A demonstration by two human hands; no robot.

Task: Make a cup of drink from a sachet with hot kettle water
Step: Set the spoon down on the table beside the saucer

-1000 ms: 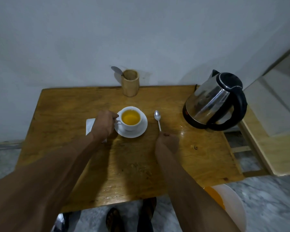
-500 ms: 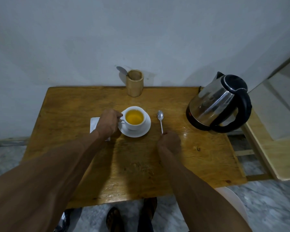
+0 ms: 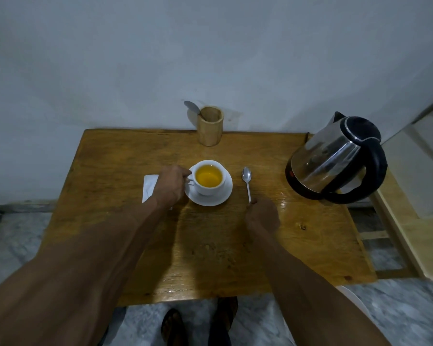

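A white cup [image 3: 208, 178] full of yellow-orange drink stands on a white saucer [image 3: 219, 199] in the middle of the wooden table [image 3: 110, 171]. My left hand [image 3: 171, 184] is closed on the cup's handle at its left side. A metal spoon [image 3: 247, 182] lies flat on the table to the right of the saucer, bowl away from me. My right hand [image 3: 262, 216] rests on the table with its fingertips touching the end of the spoon's handle. A steel kettle [image 3: 335, 158] with a black handle stands at the table's right edge.
A white napkin or sachet [image 3: 149, 186] lies left of the saucer, partly under my left hand. A wooden holder [image 3: 209, 126] with a spoon in it stands at the table's back edge by the wall. A light wooden shelf [image 3: 415, 221] adjoins on the right. My feet [image 3: 198, 323] show below the table.
Both hands stay where they were, the left at the cup's handle and the right at the spoon's end. Only the camera view has shifted slightly.
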